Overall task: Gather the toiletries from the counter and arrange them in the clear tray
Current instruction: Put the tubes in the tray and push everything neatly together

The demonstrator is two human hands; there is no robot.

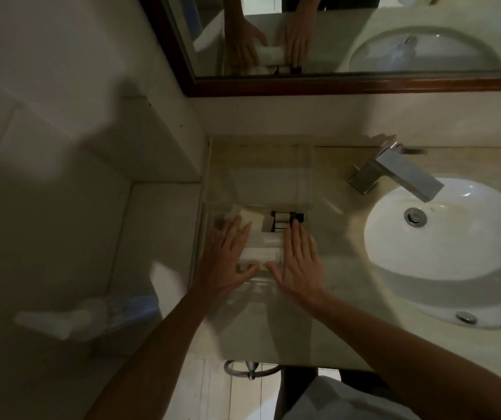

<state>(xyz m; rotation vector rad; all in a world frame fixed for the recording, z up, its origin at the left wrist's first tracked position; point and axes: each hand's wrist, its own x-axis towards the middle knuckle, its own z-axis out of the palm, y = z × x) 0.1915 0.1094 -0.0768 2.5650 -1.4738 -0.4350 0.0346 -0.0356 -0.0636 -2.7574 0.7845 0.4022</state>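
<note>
Now: toiletries point(263, 251) btwn both flat hands point(226, 259).

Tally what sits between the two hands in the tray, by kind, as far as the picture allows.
White tubes: 2, lying side by side
Black-capped small bottles: 2, count uncertain in the blur
Cream flat packet: 1
Total: 5

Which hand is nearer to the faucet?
The right hand. It lies flat at the right side of the white tubes, on the side toward the faucet. The left hand lies at the tubes' left side, farther away.
</note>
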